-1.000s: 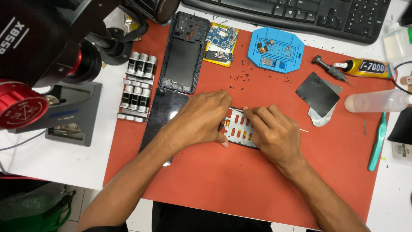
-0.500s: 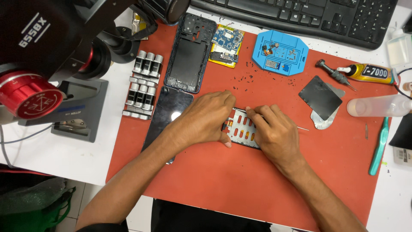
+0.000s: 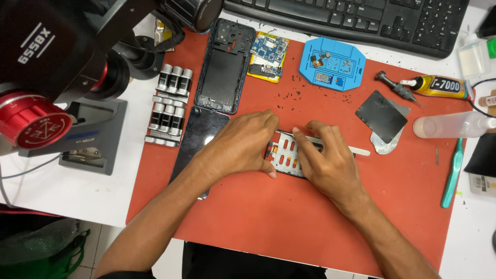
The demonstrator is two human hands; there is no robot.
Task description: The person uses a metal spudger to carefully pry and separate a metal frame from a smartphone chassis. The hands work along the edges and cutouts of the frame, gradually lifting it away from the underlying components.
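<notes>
A metal phone frame (image 3: 285,153) with several cut-outs lies flat on the red work mat (image 3: 268,222). My left hand (image 3: 238,146) presses down on its left end and holds it still. My right hand (image 3: 328,163) rests over its right end and grips a thin white pry tool (image 3: 356,150), whose tip lies along the frame's top edge. A black phone screen (image 3: 199,137) lies under my left wrist.
A black phone back shell (image 3: 226,67), a circuit board (image 3: 268,57) and a blue parts tray (image 3: 331,64) lie at the mat's far side. Right: a dark plate (image 3: 381,117), glue tube (image 3: 434,86), clear bottle (image 3: 452,125), green tool (image 3: 453,173). Left: a microscope (image 3: 57,67), metal roller clamps (image 3: 169,106). Keyboard (image 3: 356,15) behind.
Both hands stay on the metal frame with almost no movement. The camera view has shifted slightly, so the microscope fills more of the upper left.
</notes>
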